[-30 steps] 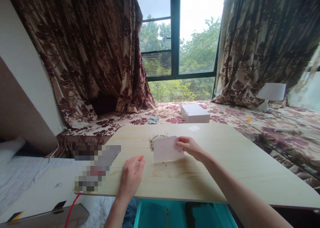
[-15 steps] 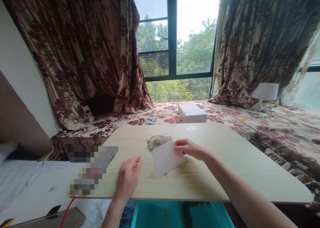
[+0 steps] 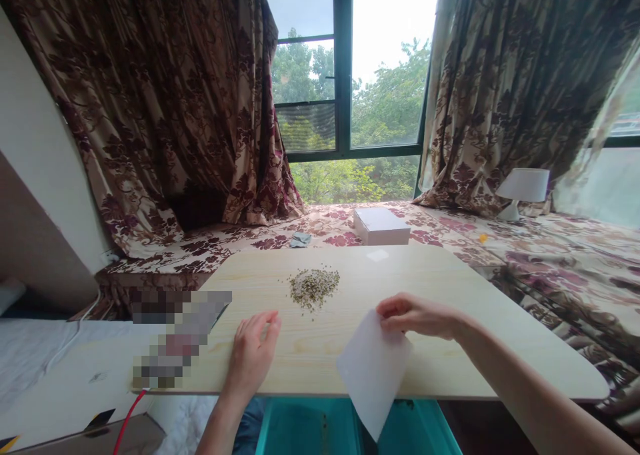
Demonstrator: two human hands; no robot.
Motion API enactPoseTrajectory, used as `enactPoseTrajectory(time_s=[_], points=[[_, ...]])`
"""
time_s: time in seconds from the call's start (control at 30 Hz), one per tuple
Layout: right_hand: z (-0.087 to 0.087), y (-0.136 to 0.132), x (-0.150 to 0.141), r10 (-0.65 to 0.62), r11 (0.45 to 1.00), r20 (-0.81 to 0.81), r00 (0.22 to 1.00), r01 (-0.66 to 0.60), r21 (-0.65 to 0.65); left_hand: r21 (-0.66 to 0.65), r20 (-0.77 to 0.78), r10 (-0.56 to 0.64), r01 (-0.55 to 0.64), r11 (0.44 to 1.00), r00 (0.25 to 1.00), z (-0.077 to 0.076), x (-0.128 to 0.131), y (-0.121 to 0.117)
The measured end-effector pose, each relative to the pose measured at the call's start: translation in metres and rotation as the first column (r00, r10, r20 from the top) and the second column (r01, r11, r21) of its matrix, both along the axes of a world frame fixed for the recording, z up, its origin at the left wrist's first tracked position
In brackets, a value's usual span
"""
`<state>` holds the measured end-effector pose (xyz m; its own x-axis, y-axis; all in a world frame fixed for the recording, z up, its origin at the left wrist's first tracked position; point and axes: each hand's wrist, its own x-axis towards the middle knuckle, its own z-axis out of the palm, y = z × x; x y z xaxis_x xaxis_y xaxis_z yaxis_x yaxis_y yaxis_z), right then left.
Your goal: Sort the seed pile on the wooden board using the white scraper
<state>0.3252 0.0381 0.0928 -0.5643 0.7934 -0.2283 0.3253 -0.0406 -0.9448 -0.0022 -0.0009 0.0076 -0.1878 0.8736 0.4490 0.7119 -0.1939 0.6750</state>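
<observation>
- And here's the right hand (image 3: pixel 420 316), out over the worktop (image 3: pixel 475 355), thumb and fingers pinched firmly on the upper edge of a white sheet (image 3: pixel 375 372).
- The sheet hangs tilted, one corner pointing down past the worktop's front edge, in front of a teal container (image 3: pixel 305 428) with two compartments!
- That lower corner sits by the container's divider; whether it touches, I can't tell from up here.
- Over to the left hand (image 3: pixel 251 348): back facing up, low at the near left part of the worktop, fingers loosely extended, nothing visible in their grasp. Contact with the surface? Can't tell.
- Centre stage, the heap of small greenish grains (image 3: pixel 314 285), spread in a rough patch beyond both hands, stray grains dotted around it, well clear of the sheet.
- Down in the container, a thin trail of specks marks the left compartment, with some dark bits showing in the right one.
- Out on the left edge of the worktop, a pixelated object (image 3: pixel 177 348), its details blurred out, with a red cable (image 3: pixel 129 422) running down just beside it.
- Behind the worktop, a white box (image 3: pixel 381 225) on the patterned cloth (image 3: pixel 337 238).
</observation>
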Motion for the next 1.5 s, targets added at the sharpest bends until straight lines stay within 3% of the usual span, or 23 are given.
enactPoseTrajectory(time_s=[0.07,0.17,0.3,0.9,1.07,1.5], points=[[-0.003,0.004,-0.003,-0.136,0.987,-0.099,0.986,0.143,0.071,0.004,-0.002,0.004,-0.004,1.000,1.000,0.000,0.000,0.000],[-0.012,0.013,-0.019,-0.348,0.906,-0.247,0.905,0.392,0.159,0.017,-0.010,0.009,-0.009,1.000,1.000,0.001,0.000,0.001],[-0.024,0.018,-0.044,-0.443,0.840,-0.308,0.842,0.510,0.186,0.034,-0.013,0.014,-0.013,0.999,1.000,0.000,0.001,0.001],[-0.045,0.027,-0.060,-0.513,0.740,-0.355,0.782,0.612,0.279,0.033,-0.019,0.007,-0.007,0.999,1.000,0.001,0.003,-0.001],[-0.044,0.031,-0.069,-0.471,0.789,-0.381,0.796,0.573,0.223,0.069,-0.019,0.020,-0.019,0.997,1.000,-0.003,0.002,0.001],[-0.045,0.046,-0.089,-0.427,0.838,-0.363,0.828,0.513,0.184,0.053,0.046,-0.002,0.000,0.999,0.999,-0.001,0.001,0.000]])
